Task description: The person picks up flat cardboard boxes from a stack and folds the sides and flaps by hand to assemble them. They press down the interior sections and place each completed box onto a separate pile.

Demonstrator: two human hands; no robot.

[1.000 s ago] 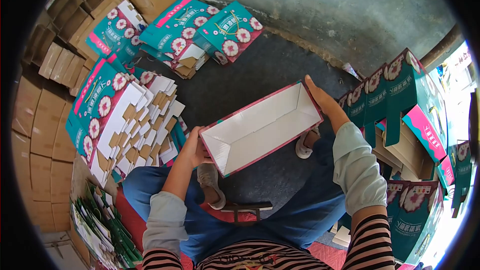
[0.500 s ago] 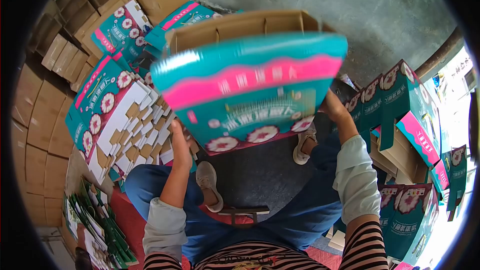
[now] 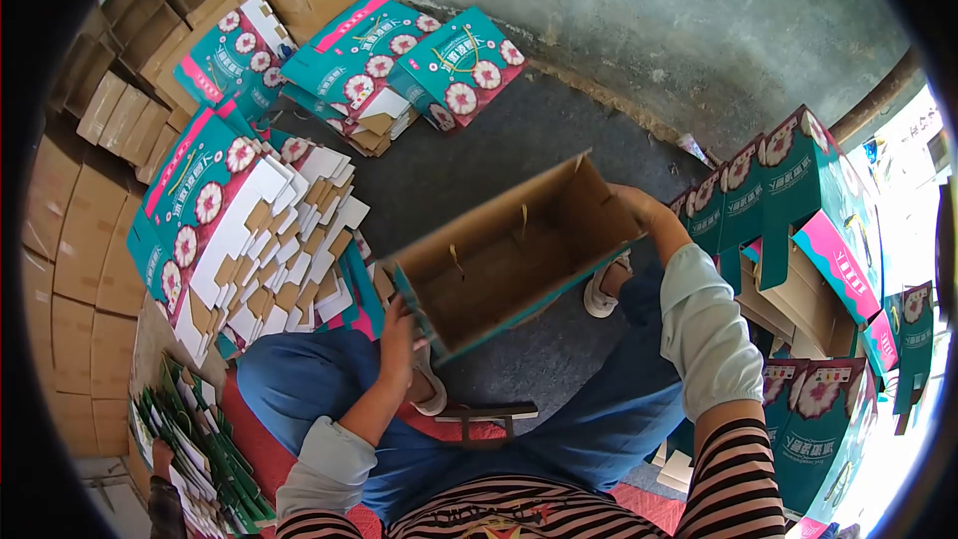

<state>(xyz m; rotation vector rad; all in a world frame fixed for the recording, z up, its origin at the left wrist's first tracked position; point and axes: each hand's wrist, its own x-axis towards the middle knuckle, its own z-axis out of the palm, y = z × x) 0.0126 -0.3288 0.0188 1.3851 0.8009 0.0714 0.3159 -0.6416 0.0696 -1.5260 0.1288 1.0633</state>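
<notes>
An open cardboard box (image 3: 519, 250), brown inside with teal outer edges, is held tilted above the floor between my knees. Two short yellowish cord ends show on its inner wall. My left hand (image 3: 396, 339) is at the box's left end, with the fingers against its side. At the opposite end, my right hand (image 3: 644, 212) grips the upper right corner, its fingertips partly hidden. The box's opening faces up toward me, and nothing is seen inside.
Flat teal printed cartons (image 3: 269, 240) are stacked at the left, with more (image 3: 459, 70) ahead near the wall. Formed teal boxes (image 3: 788, 190) stand at the right. Brown cartons (image 3: 90, 240) line the far left. Another person's hand (image 3: 162, 457) shows at the lower left.
The box has come down and turned, so its open inside now shows instead of its printed face. Both hands have moved with it, and the cartons ahead are uncovered.
</notes>
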